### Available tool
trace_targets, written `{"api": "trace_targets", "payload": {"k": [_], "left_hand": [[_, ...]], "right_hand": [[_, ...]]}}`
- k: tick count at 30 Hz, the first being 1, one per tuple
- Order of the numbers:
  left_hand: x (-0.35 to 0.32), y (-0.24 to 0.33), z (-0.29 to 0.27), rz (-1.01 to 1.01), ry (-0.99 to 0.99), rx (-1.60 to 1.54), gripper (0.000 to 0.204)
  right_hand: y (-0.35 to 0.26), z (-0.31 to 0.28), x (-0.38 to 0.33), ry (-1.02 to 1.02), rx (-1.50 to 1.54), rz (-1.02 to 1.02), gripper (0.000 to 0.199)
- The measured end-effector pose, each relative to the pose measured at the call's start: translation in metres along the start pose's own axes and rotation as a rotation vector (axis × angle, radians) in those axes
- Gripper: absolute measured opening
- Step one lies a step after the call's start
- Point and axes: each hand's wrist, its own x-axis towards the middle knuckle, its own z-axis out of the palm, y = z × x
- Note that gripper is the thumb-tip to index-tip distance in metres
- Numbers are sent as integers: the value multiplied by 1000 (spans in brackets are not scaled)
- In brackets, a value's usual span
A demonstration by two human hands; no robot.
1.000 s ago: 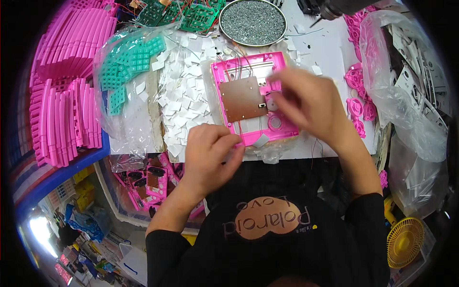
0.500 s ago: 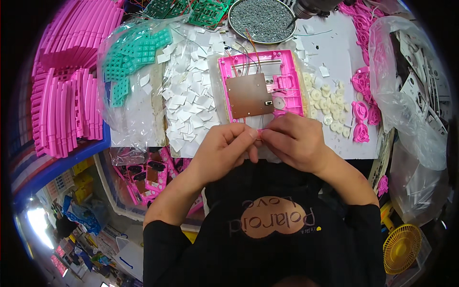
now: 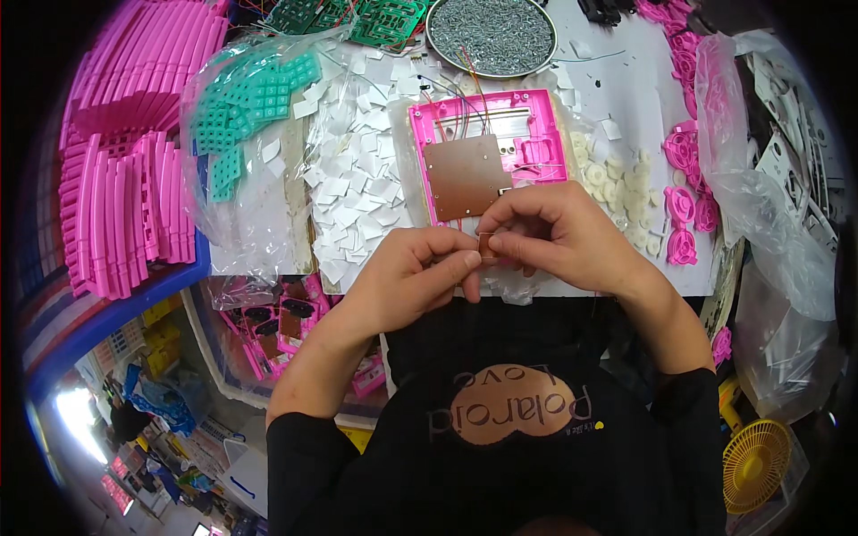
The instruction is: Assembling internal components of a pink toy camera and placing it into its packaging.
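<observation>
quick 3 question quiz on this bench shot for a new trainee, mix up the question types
1. True or false: the left hand and the right hand pinch the same small brown piece between their fingertips.
2. Multiple choice: what lies inside the pink frame just beyond the hands? A) a brown board B) a yellow fan C) green keypads
3. Fill in: the round tray at the far edge of the table holds small grey ____.

Key
1. True
2. A, the brown board
3. screws, as far as the view lets one tell
</observation>
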Motion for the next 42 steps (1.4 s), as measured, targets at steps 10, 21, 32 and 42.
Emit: {"api": "trace_targets", "payload": {"k": [10, 21, 32, 42], "left_hand": [[7, -17, 14, 305, 243, 320, 12], [12, -12, 23, 397, 377, 598, 7], [10, -16, 16, 316, 382, 423, 8], [11, -17, 14, 292, 295, 212, 2]], "right_hand": [[2, 1, 1, 56, -44, -95, 17], [10, 5, 3, 79, -98, -246, 20], [8, -1, 2, 33, 15, -69, 22], [9, 3, -1, 148, -243, -177, 17]]}}
